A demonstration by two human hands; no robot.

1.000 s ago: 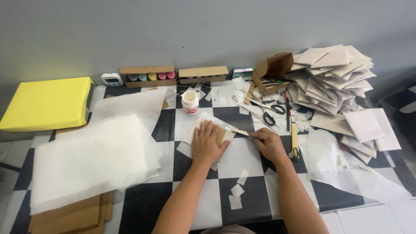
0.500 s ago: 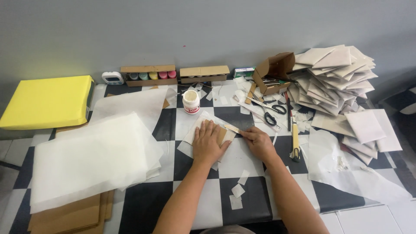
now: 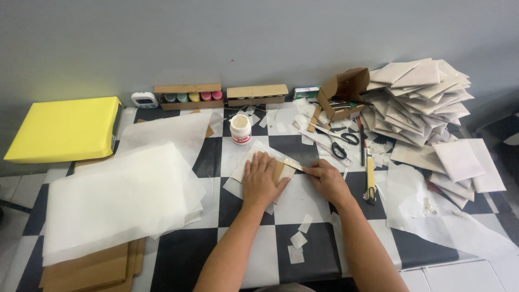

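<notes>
Since the earlier frames, right hand (image 3: 327, 178) slid its flat stick (image 3: 293, 164) leftward along the brown envelope (image 3: 279, 172), fingers pinching it, while left hand (image 3: 261, 179) pressed flat, fingers together, mid-floor.

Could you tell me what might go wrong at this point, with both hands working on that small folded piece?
The left hand lies flat on the folded brown piece while the right hand holds a thin stick at its edge; a slip could crease or tear the thin white wrap.

The glue jar stands just behind the piece and could be knocked over.

The scissors and utility knife lie beside the right forearm.
</notes>
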